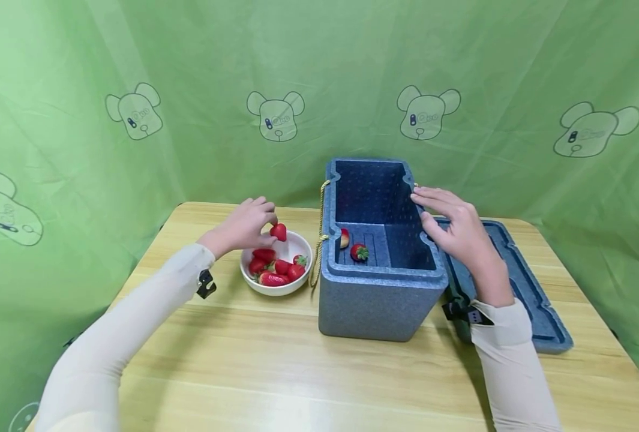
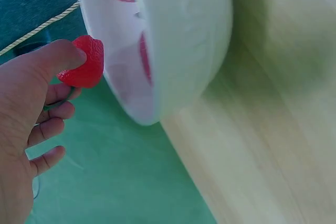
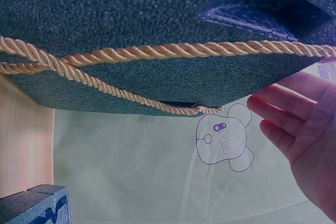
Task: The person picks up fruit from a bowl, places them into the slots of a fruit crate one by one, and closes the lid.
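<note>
Between thumb and fingers, my left hand (image 1: 248, 225) pinches a red strawberry (image 1: 278, 232) just above the rim of a white bowl (image 1: 248, 282). The left wrist view shows that strawberry (image 2: 88, 62) beside the bowl's side (image 2: 189, 51). Several more strawberries (image 1: 273, 279) lie in the bowl. To its right stands a deep blue-grey foam box (image 1: 378, 309) without its lid, with two strawberries (image 1: 359, 252) visible on its floor. My right hand (image 1: 454, 225) rests on the box's right rim, fingers fairly straight; the right wrist view shows the hand (image 3: 299, 119) at the box's outer side.
The box's lid (image 1: 535, 300) lies on the table to the right, partly behind my right forearm. Gold rope (image 1: 319, 258) hangs along the box's left side, and more rope (image 3: 157, 52) crosses its right side. A green curtain (image 1: 351, 54) surrounds the wooden table (image 1: 254, 372).
</note>
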{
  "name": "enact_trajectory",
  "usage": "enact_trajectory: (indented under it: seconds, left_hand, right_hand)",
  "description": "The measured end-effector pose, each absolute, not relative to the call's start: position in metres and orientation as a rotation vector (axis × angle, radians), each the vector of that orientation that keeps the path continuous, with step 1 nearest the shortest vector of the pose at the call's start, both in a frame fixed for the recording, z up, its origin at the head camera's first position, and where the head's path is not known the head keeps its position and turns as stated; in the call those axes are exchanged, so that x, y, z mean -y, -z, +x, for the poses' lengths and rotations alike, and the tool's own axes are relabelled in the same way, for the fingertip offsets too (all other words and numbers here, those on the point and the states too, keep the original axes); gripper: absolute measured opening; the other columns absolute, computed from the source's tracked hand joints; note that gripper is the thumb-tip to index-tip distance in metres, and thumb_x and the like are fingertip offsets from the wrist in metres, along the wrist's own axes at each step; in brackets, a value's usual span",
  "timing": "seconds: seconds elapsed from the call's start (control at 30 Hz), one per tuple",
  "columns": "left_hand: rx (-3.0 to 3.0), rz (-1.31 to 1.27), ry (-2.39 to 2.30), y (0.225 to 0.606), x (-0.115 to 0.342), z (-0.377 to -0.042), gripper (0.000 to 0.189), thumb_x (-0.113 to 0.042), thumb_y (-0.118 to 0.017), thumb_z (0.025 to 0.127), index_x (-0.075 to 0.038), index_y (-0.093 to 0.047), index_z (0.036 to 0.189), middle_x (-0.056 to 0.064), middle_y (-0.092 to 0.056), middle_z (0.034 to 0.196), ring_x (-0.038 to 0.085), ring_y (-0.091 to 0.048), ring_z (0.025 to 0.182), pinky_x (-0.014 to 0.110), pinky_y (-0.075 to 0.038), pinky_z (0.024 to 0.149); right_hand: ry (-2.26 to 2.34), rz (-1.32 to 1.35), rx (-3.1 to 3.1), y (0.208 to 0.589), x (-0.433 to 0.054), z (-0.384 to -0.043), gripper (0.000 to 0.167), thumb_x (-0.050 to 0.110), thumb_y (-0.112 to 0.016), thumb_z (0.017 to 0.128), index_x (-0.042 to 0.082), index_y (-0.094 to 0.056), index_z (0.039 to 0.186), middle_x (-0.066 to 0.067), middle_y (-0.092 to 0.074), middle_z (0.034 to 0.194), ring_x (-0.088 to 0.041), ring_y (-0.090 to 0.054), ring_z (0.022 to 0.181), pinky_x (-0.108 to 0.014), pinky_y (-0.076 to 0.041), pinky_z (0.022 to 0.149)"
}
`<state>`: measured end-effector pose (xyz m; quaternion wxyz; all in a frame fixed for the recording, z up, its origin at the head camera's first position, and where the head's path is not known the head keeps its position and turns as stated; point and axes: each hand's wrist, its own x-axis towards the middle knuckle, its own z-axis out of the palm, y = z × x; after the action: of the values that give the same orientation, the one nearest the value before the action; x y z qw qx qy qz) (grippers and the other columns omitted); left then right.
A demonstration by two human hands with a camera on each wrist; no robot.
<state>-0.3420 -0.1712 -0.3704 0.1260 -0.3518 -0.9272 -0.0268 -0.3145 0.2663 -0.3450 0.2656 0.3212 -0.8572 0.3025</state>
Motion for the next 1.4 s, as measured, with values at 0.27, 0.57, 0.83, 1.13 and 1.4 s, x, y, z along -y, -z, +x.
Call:
enact_trajectory:
  seconds: [0.27, 0.57, 0.83, 1.13, 1.4]
  left_hand:
    - [2.639, -0.963, 0.095, 0.349, 0.175, -0.343, 0.03, -0.031, -0.08, 0.081, -0.006, -0.076, 0.098, 0.008, -0.066, 0.097, 0.026, -0.054, 0.094, 0.04, -0.045, 0.08]
    - [2.568, -0.897, 0.147, 0.327, 0.175, -0.344, 0.034, -0.032, -0.079, 0.082, -0.004, -0.075, 0.102, 0.009, -0.063, 0.098, 0.027, -0.052, 0.093, 0.042, -0.046, 0.082]
    - [2.503, -0.862, 0.173, 0.304, 0.168, -0.346, 0.034, -0.03, -0.078, 0.084, -0.004, -0.076, 0.105, 0.01, -0.062, 0.096, 0.028, -0.049, 0.09, 0.042, -0.044, 0.079]
    - [2.416, -0.905, 0.219, 0.285, 0.147, -0.35, 0.032, -0.03, -0.077, 0.085, -0.004, -0.075, 0.104, 0.009, -0.062, 0.095, 0.028, -0.05, 0.092, 0.042, -0.045, 0.081]
    - [2.365, -0.96, 0.272, 0.274, 0.123, -0.348, 0.034, -0.033, -0.076, 0.086, -0.004, -0.075, 0.104, 0.009, -0.063, 0.097, 0.027, -0.05, 0.092, 0.04, -0.044, 0.081]
  right_hand:
    - [-0.808, 0.858, 2.328, 0.347, -0.268, -0.314, 0.036, 0.011, -0.058, 0.097, 0.008, -0.069, 0.132, -0.014, -0.064, 0.14, -0.039, -0.055, 0.134, -0.055, -0.04, 0.113]
    - [-0.805, 0.869, 2.316, 0.346, -0.267, -0.314, 0.036, 0.01, -0.059, 0.096, 0.006, -0.069, 0.131, -0.016, -0.065, 0.138, -0.04, -0.055, 0.133, -0.056, -0.04, 0.112]
    - [-0.801, 0.868, 2.323, 0.347, -0.267, -0.314, 0.036, 0.011, -0.059, 0.097, 0.007, -0.069, 0.132, -0.016, -0.064, 0.139, -0.04, -0.056, 0.132, -0.056, -0.041, 0.111]
    - [-0.805, 0.86, 2.314, 0.348, -0.268, -0.315, 0.036, 0.01, -0.059, 0.096, 0.007, -0.069, 0.131, -0.015, -0.064, 0.139, -0.039, -0.055, 0.133, -0.055, -0.04, 0.112]
    - [-0.812, 0.859, 2.307, 0.348, -0.268, -0.316, 0.037, 0.01, -0.059, 0.096, 0.008, -0.069, 0.131, -0.014, -0.065, 0.139, -0.037, -0.056, 0.133, -0.054, -0.041, 0.113]
